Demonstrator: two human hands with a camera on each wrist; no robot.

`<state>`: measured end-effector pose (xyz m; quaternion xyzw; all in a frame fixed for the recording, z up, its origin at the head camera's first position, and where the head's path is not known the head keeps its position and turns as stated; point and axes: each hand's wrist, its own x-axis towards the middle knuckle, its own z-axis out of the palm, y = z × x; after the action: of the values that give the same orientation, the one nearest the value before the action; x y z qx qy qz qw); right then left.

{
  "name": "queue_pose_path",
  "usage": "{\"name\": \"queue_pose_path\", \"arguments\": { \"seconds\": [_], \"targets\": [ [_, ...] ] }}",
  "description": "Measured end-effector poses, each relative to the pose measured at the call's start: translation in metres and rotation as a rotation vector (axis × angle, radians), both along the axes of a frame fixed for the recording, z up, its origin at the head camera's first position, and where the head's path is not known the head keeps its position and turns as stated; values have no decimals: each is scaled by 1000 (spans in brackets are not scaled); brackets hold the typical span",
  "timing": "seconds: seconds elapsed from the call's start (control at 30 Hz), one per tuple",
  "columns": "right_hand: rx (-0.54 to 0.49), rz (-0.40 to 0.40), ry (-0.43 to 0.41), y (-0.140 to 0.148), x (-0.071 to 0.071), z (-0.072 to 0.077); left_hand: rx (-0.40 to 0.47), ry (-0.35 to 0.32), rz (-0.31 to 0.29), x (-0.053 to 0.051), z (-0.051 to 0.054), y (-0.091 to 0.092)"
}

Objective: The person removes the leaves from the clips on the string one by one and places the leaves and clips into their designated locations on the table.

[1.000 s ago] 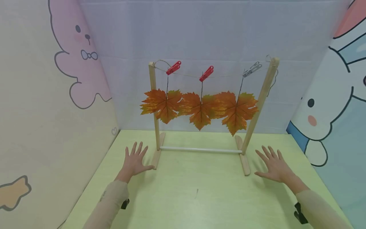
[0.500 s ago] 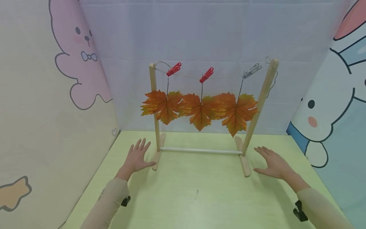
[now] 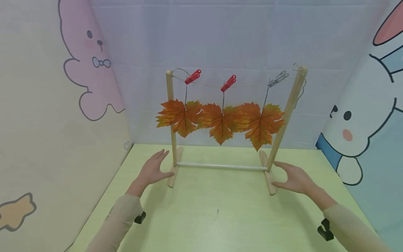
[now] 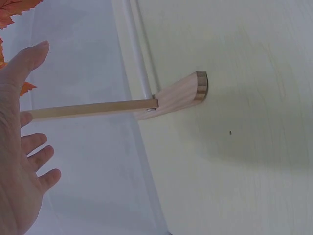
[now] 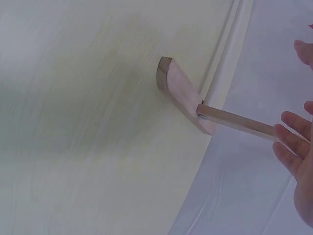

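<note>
A wooden rack stands on the table, its left post and right post joined low down by a white rod. Orange maple leaves hang by their stems from a string between the posts, held by two red clothespins and a grey clothespin. My left hand is beside the left foot, thumb apart from the fingers, holding nothing. Near the right post's base is my right hand, likewise empty, thumb toward the right foot. Contact with the rack cannot be told.
The pale yellow table bears a small dark mark in front of the rack. A white cloth hangs behind. Walls with a cartoon bear and a rabbit flank the table.
Both hands have moved inward toward the rack's ends, and their spread fingers have drawn closer together. The rack and leaves stay in place; the view shifts slightly.
</note>
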<state>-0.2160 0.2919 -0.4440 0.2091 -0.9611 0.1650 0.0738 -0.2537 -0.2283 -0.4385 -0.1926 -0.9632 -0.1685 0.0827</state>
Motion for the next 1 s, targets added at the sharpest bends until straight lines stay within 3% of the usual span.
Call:
{"name": "queue_pose_path", "arguments": {
  "seconds": [0.3, 0.73, 1.0],
  "targets": [
    [-55, 56, 6, -20, 0, 13, 86, 17, 24, 3, 23, 7],
    [-102, 171, 72, -43, -3, 23, 220, 125, 30, -3, 50, 10],
    [-150, 213, 103, -51, -6, 32, 226, 124, 11, -8, 68, 17]
  ]
}}
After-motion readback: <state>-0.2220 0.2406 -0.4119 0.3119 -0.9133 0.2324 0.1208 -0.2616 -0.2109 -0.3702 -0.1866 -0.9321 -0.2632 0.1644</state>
